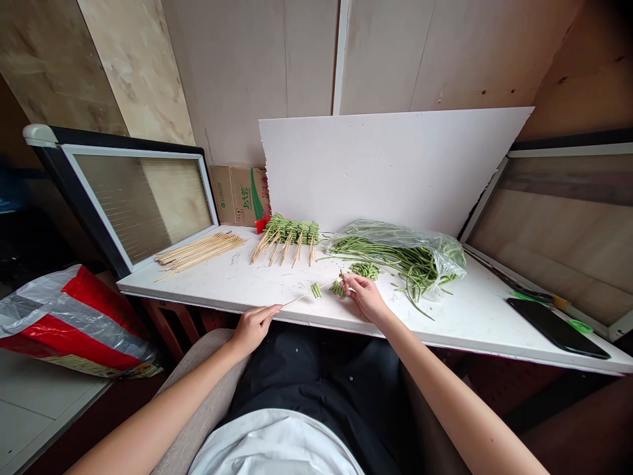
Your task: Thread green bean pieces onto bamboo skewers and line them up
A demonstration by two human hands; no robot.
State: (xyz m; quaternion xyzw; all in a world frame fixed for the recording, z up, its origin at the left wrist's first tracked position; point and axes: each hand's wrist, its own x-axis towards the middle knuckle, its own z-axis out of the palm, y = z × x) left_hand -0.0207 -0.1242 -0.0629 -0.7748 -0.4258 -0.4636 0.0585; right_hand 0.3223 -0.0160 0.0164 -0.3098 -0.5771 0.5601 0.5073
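My left hand (253,328) is at the front edge of the white table, fingers pinched round the end of a thin bamboo skewer (295,300). The skewer slants up to the right, and a few cut green bean pieces (316,290) sit along it. At its far end my right hand (363,293) is closed in a pinch on a short piece of green bean (342,273). More cut pieces (337,288) are beside the right fingers; whether they touch the hand I cannot tell. Just beyond lies a small heap of cut beans (364,270).
Bare skewers (200,253) lie at left. Filled bean skewers (291,231) are stacked at the back, near a cardboard box (240,194). Long green beans (390,254) spill from a clear plastic bag (448,254). A black phone (556,326) and scissors (531,293) lie at right. A white board (390,171) stands behind.
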